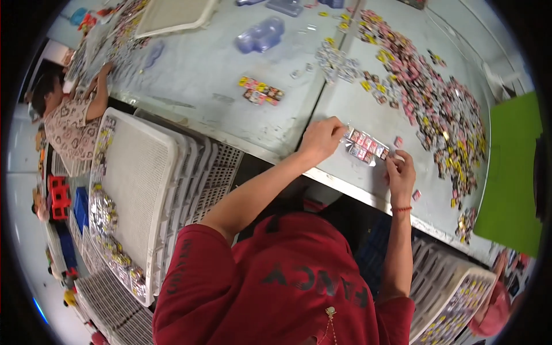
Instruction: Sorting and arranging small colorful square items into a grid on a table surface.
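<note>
A small clear plastic tray (362, 159), filled with rows of small square pieces in red, pink and white, lies on the table between my hands. My left hand (322, 140) pinches its left end with thumb and fingertips. At the opposite end, my right hand (402, 173) is closed in a pinch beside a dark square piece (384, 154); what sits between those fingertips is too small to make out. One loose pink piece (398, 141) lies just beyond the tray, and another (417, 195) rests right of my right wrist.
A long pile of small colored pieces (411, 72) spreads across the right side, with clear empty trays (336, 62) near it. Filled sets (260, 91) lie left. Stacked white crates (150, 155) stand at the table's edge. Another person (69, 123) works at far left.
</note>
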Motion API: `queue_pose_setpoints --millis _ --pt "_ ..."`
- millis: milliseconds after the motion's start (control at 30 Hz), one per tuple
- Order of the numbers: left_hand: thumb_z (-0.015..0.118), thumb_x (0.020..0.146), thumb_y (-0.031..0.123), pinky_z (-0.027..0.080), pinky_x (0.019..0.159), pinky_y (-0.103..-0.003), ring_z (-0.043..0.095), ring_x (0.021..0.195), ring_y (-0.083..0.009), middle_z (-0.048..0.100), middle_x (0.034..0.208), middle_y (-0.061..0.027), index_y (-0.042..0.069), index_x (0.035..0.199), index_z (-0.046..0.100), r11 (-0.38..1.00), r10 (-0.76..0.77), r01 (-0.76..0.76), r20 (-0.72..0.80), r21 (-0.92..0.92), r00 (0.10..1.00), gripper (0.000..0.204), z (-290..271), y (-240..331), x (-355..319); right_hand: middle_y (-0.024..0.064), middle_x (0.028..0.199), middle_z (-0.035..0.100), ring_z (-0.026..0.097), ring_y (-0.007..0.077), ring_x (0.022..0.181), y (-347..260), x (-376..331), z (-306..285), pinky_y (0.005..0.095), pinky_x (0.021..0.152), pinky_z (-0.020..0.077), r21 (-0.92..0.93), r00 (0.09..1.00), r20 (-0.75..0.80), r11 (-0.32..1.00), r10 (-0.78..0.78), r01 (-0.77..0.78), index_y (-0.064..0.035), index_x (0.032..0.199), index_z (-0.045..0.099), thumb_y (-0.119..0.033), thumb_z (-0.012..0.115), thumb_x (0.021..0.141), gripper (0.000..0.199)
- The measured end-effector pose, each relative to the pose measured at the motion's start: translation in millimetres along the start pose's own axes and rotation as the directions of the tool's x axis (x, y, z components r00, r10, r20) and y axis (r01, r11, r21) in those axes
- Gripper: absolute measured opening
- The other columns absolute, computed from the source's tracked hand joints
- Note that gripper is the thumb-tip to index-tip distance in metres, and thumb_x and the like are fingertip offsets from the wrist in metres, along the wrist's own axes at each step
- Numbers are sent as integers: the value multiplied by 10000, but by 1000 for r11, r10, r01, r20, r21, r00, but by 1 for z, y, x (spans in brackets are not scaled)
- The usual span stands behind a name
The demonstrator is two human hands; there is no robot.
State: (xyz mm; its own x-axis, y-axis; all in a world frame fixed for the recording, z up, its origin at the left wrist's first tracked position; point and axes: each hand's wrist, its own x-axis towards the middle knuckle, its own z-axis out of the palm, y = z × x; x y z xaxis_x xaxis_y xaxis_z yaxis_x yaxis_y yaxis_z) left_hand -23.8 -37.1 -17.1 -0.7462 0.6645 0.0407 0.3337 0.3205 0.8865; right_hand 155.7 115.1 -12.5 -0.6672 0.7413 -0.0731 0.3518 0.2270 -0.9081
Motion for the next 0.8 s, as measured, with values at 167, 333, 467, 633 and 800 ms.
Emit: queue_pose_setpoints --millis 167,333,467,633,800 --pt "615 839 239 483 608 -348 644 667 -263 654 734 -139 30 844 658 998 -1 -13 -234 -57 972 213 -87 -9 10 48 803 598 518 97 586 -61 16 54 238 466 414 358 961 278 927 6 -109 -46 1169 470 -64 572 876 311" --pt "617 867 253 446 547 -276 561 576 -112 641 664 -70 0 876 662 991 61 -5 -423 133 904 256 -181 -46 26 72 776 630 528 103 541 -108 46 165 235 437 404 339 946 293 940 -142 37 -17 1166 463 -36 556 851 330" --pt "631 841 248 463 589 -342 616 612 -238 644 688 -125 6 820 665 970 -50 155 -470 187 881 245 -207 -80 30 62 765 637 556 101 572 -114 55 212 237 500 443 182 948 301 982 -106 52 0 1159 475 -84 580 840 346" --pt "636 850 259 456 578 -294 565 588 -126 636 660 -65 0 878 666 957 -11 141 -457 252 889 262 -206 -109 27 98 705 639 613 196 624 -113 54 224 319 604 478 22 960 266 996 -88 86 -19 1120 524 -167 636 809 362" --pt "667 822 212 479 655 -321 629 705 -206 663 807 -105 16 940 649 973 -40 158 -549 170 835 230 -203 -101 29 76 689 594 561 191 583 -107 51 210 321 587 465 101 963 263 994 -60 35 -25 1169 497 -230 659 834 426"
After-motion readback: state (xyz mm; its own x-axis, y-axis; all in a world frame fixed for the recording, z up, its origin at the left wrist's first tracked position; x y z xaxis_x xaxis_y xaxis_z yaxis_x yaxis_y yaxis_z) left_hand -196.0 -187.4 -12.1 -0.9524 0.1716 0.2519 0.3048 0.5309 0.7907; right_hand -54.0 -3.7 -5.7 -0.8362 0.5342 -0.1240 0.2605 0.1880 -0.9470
